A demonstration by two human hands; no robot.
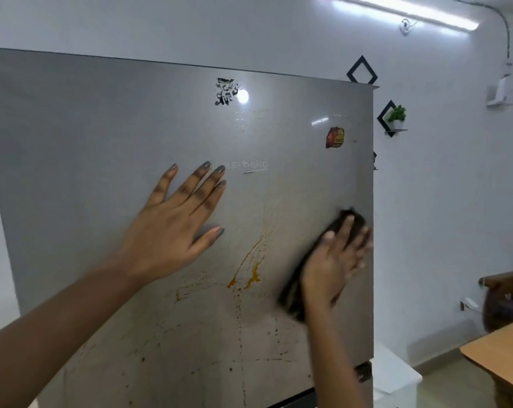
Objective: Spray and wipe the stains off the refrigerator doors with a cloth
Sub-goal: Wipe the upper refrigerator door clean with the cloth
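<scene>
The grey refrigerator door (87,136) fills most of the head view. Orange-yellow stains (250,275) run down its lower middle, with brown specks and streaks below them. My left hand (172,228) lies flat on the door, fingers spread, holding nothing. Near the door's right edge, my right hand (334,260) presses a dark cloth (296,293) against the surface; it is blurred. The cloth shows above the fingertips and below the palm. No spray bottle is in view.
A red-orange sticker (335,137) and a torn black-and-white sticker (226,91) sit on the upper door. Right of the fridge are a white wall with black diamond shelves (362,69), a small plant (397,114), a wooden table corner (499,354) and a white cabinet (396,378).
</scene>
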